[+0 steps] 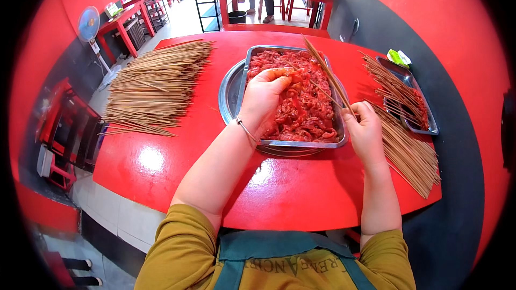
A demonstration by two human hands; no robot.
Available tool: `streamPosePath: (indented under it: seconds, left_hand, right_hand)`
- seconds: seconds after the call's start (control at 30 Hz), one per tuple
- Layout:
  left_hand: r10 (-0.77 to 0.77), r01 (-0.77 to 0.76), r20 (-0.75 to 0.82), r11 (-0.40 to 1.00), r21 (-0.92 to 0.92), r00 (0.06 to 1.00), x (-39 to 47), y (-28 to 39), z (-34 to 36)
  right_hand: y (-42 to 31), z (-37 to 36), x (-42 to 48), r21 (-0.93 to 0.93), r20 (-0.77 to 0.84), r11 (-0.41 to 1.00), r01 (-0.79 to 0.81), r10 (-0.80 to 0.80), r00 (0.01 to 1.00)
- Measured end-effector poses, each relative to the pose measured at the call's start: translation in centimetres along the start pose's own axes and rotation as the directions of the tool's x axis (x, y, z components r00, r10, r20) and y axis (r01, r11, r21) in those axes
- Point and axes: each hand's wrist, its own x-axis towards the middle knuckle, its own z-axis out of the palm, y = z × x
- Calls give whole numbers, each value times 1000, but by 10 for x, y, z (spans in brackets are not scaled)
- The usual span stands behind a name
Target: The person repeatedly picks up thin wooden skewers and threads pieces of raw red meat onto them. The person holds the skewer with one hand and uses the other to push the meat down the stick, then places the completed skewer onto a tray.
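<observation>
My left hand (262, 98), with a metal bangle at the wrist, pinches a slice of raw red meat (297, 75) between reddened fingertips. In my right hand (365, 131) is a small bunch of bamboo skewers (328, 73), slanting up and away to the left. One thinner skewer (322, 90) runs from the right hand toward the left fingertips; whether its point is in the meat is hidden. Below both hands, sliced raw meat (312, 119) fills a rectangular steel tray (302, 143). That tray rests on a round metal basin (228, 88).
Loose skewers (157, 84) are heaped on the red table (161, 169) at left. More skewers (409, 157) lie at right. Beyond them, a smaller tray (427, 131) holds skewers with meat on their ends (419, 108), near the wall. Another person's legs (264, 6) show behind the far table.
</observation>
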Motion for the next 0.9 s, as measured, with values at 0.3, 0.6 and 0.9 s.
streamPosePath:
  seconds: [0.3,0.6,0.9]
  left_hand:
    - [253,-227,-115,953,200,961,4,-1,-5]
    - [214,-203,-14,941,271,977,1,-14,0]
    - [-130,127,-7,958,255,992,-4,9,1]
  right_hand:
    - [-5,-10,0,-120,108,992,33,-20,994]
    - [-12,10,-6,-109,33,994,6,-3,999]
    - [-5,5,-3,-132,70,984,120,-112,991]
